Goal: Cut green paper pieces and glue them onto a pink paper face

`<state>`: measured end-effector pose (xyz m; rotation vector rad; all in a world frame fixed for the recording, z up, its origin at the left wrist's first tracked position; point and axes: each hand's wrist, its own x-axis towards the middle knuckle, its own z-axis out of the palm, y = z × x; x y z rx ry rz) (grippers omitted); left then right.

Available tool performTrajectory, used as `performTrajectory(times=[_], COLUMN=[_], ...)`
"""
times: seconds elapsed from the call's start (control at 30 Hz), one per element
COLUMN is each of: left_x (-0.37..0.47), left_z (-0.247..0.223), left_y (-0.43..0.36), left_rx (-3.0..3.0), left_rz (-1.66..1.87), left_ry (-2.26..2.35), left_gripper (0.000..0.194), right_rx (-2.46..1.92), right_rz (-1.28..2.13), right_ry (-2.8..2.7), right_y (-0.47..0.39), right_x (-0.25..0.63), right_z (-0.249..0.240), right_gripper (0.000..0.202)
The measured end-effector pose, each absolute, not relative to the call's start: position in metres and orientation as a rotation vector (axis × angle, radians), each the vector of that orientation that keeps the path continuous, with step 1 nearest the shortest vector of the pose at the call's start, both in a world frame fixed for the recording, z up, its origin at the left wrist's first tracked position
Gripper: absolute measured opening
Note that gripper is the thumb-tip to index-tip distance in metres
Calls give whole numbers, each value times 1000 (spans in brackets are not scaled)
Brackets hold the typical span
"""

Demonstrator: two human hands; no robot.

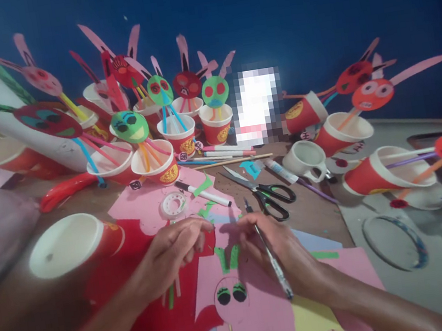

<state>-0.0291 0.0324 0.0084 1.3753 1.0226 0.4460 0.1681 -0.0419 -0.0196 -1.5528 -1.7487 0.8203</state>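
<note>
My right hand is closed around a slim patterned pen, its tip pointing away from me. To the left, my left hand hovers over red paper with its fingers curled; whatever they may hold is hidden. Between and below the hands, a pink paper circle with two black eyes and green lids lies on pink paper. Two green ear-like strips lie just above the circle. Beyond my hands are black-handled scissors, a white marker and a roll of tape.
Red paper cups with paper faces on straws stand along the back. An empty cup lies at the left. A white mug, a glue tube and a hoop are to the right. Yellow paper lies near the front.
</note>
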Motion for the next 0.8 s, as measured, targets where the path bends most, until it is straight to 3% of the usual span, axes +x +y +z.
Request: performTrajectory(times=[0.17,0.4,0.8], left_x=[-28,-34,-28], left_z=[1,-9,-2], left_y=[31,30,29], left_rx=[1018,1000,997], left_rz=[349,424,517], left_ry=[911,890,962], left_gripper=[27,28,25], right_rx=[-1398,-1464,-1248], right_rz=[1203,1011,1182], right_ry=[-1487,-1572,-1367], right_y=[-25,-4,-7], right_x=[167,149,141], right_z=[2,22,0], right_gripper=[19,22,22])
